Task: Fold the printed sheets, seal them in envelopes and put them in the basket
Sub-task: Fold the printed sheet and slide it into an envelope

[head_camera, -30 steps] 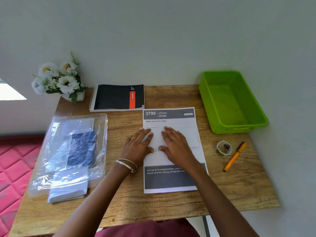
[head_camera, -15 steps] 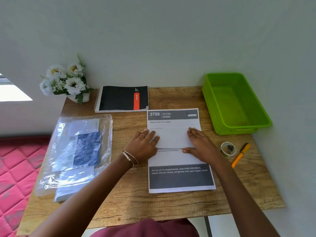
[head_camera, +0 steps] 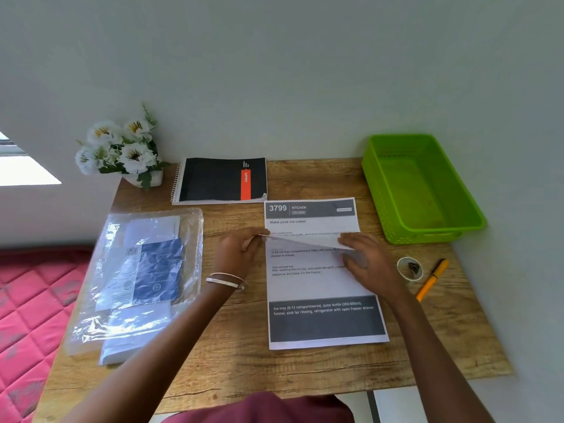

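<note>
Printed sheet (head_camera: 320, 288) lies on the desk (head_camera: 244, 355), now buckled into a raised ridge; left hand (head_camera: 241, 254) and right hand (head_camera: 369, 264), flat at its centre earlier, pinch its side edges. Green basket (head_camera: 378, 190) stands back right, tape (head_camera: 409, 268) and pen (head_camera: 432, 279) nearer.

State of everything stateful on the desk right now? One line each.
printed sheet: lying flat, one strip lifted near its top
left grip: pinches the sheet's left edge
right grip: at the sheet's right edge, hold blurred
basket: upright, empty
notebook: closed
envelope bag: lying flat, envelopes inside
</note>
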`<state>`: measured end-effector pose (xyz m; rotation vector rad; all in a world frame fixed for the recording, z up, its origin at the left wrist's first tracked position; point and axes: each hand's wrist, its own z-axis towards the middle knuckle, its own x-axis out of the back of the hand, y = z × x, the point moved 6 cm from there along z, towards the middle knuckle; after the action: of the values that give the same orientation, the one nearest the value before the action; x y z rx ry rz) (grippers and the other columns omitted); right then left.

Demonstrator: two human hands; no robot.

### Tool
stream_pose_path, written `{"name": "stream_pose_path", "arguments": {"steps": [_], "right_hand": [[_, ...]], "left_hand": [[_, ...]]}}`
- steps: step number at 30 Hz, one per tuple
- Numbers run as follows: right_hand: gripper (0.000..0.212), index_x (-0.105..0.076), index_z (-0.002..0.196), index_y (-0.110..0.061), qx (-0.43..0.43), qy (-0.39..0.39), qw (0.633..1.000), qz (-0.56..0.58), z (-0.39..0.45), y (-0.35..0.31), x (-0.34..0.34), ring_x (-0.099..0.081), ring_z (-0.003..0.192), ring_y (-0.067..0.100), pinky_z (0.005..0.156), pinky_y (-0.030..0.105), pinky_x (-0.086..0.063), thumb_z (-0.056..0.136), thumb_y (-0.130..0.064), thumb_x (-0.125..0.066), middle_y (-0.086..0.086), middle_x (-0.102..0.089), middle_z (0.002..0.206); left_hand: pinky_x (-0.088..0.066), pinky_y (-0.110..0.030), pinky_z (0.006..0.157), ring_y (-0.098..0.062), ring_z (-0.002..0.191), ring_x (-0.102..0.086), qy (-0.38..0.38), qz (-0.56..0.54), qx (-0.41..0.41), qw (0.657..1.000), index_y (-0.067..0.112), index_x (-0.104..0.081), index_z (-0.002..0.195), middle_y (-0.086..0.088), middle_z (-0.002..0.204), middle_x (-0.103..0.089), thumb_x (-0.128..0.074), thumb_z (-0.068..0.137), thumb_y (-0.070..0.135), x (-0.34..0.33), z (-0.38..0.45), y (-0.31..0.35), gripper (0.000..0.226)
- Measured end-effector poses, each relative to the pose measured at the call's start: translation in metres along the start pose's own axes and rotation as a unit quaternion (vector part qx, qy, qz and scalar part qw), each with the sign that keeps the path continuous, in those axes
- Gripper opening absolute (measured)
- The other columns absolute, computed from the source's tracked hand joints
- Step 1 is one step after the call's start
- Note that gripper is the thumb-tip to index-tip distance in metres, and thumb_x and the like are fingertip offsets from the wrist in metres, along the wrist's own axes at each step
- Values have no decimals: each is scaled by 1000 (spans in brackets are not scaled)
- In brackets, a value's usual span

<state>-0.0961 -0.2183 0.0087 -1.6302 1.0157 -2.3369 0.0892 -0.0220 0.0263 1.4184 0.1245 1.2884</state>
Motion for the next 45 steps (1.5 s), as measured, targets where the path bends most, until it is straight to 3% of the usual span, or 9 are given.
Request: {"name": "stream_pose_path", "arguments": {"steps": [6,9,14,18,22,27,36,41,45], "right_hand": [[19,-68,94,-1,-208,146,903,347,-8,7,10,-57,73,17,65,27,-48,80,-12,-74,19,-63,76],[28,-64,101,-1,-276,156,875,367,-15,11,1,-58,68,11,55,21,-49,77,-10,-75,9,-61,72],[35,-65,112,-4,-310,124,915,226,-26,7,-15,-57,74,15,66,28,-50,80,-13,-74,3,-60,77],[37,-60,120,2,-224,101,969,-2,-21,-12,-16,-61,91,31,78,35,-48,86,-13,-67,20,-65,100],[42,-60,112,4,-170,76,960,-207,-20,-30,-27,-58,90,40,70,42,-51,77,-14,-76,26,-59,100],[39,-63,115,-5,-100,36,977,-185,-24,-50,-49,-57,93,34,71,40,-53,81,-22,-73,19,-58,107],[65,-51,134,-9,-154,-19,966,-209,-42,-34,-51,-51,109,38,85,43,-51,91,-53,-30,24,-47,133],[58,-48,136,-7,-140,-41,960,-238,-43,-34,-55,-56,104,38,77,43,-52,94,-48,-43,25,-47,135],[61,-29,147,-11,-149,-58,959,-234,-41,-35,-54,-42,123,35,94,43,-44,98,-48,-34,22,-28,150]], "left_hand": [[-51,-16,67,-9,79,-65,74,-163,167,970,20,-67,94,6,86,-69,-63,85,13,9,-13,-13,12],[-55,-27,67,-9,78,-67,85,-221,238,942,23,-63,106,9,84,-69,-65,83,12,6,-25,-25,25],[-52,-25,68,-10,76,-62,25,-105,265,958,27,-55,118,1,89,-66,-68,82,13,-1,-43,-31,41],[-48,-29,76,-17,80,-55,-11,41,183,982,15,-64,109,-5,105,-57,-67,80,8,-6,-47,-22,31],[-50,-44,81,-31,99,-52,-33,154,78,984,10,-67,102,-13,121,-50,-69,77,8,-20,-54,-14,25],[-47,-47,79,-34,105,-57,-81,246,-21,966,22,-68,105,-5,120,-60,-59,80,30,-37,-66,3,27],[-42,-49,91,-30,122,-47,-108,191,44,975,24,-65,114,0,130,-56,-66,81,17,-45,-69,0,33],[-43,-51,94,-29,125,-44,-109,168,49,978,25,-63,118,2,134,-53,-58,85,22,-43,-75,-2,33],[-33,-48,108,-29,134,-34,-148,146,35,978,16,-58,125,-3,145,-40,-55,86,18,-36,-80,-4,38]]}}
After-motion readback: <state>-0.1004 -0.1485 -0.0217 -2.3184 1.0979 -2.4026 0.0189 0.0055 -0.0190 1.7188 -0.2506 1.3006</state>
